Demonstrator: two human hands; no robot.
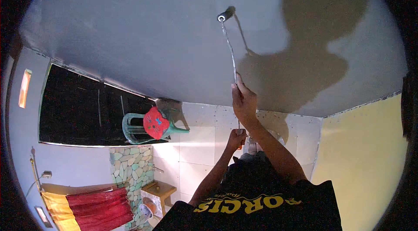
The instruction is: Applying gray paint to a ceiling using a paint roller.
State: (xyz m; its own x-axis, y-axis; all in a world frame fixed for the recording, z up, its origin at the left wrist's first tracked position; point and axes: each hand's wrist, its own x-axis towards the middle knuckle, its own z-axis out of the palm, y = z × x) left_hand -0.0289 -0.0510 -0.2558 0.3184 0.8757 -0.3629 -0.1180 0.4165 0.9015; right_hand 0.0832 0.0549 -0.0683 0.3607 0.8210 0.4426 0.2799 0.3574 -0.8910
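A small paint roller [225,15] rests against the broad grey wall [152,35] ahead of me, its round end facing me. From it a long, thin, paint-smeared metal rod [230,48] runs down to my hands. Higher up, my right hand [244,102] is closed around the rod. Below it my left hand [237,138] grips the lower end, where a bit of orange handle [240,147] shows. The roller's shadow falls just beside it on the wall.
To the left a green plastic chair [132,128] with a red cloth [156,123] stands by a dark doorway [82,105]. Lower down are a wooden stool [160,189] and a red and yellow curtain [100,209]. A yellow wall [365,144] closes the right side, above pale floor tiles [198,144].
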